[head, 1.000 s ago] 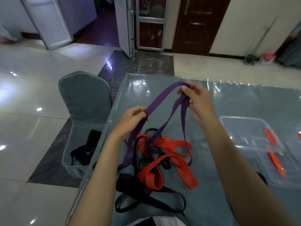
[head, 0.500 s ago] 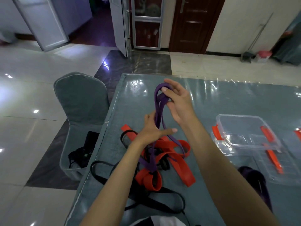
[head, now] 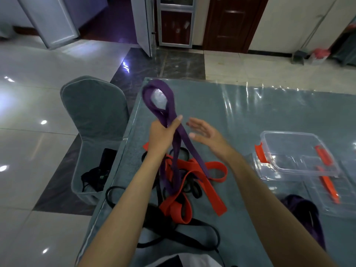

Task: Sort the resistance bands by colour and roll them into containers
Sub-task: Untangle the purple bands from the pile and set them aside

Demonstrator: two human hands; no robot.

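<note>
My left hand [head: 162,135] grips a purple resistance band [head: 169,105] above the table; its doubled loop stands up past my fist and its tails hang down into the pile. My right hand [head: 207,132] is open just right of the band, fingers spread, not touching it. Below lie tangled red bands [head: 210,191] and black bands [head: 192,226]. A clear plastic container [head: 297,151] with red clips sits at the right, its lid [head: 331,197] beside it. Another purple band [head: 306,212] lies at the lower right, partly hidden by my right forearm.
The table [head: 250,116] has a grey cloth under glossy plastic; its left edge runs close to the pile. A grey covered chair [head: 94,112] stands left of the table with a dark item [head: 98,174] on its seat. Doors and tiled floor lie beyond.
My right hand has let go of the purple band and opened. The left hand took over the folded band and raised it, so the loop now stands above my fist.
</note>
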